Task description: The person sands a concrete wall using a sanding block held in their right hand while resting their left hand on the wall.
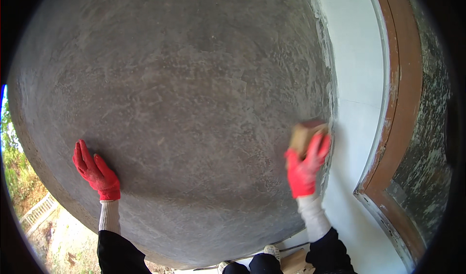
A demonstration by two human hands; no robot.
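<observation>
A broad grey cement-like surface (194,118), mottled and scuffed, fills most of the view. My left hand (97,172), in a red coated glove with a white knit cuff, rests on it with the fingers stretched out and nothing held. At its right-hand edge, my gloved right hand (307,169) grips a tan block (302,139) with a reddish-brown top. Motion smears that hand and the block a little. The block is at the grey surface, close beside the white strip; its underside is hidden.
A white wall strip (357,80) borders the grey surface on the right, then a brown frame (405,80) and a dark speckled panel (432,128). My shoes (272,251) show at the bottom beside a piece of wood (294,262). Outdoors at lower left are plants and stairs (39,213).
</observation>
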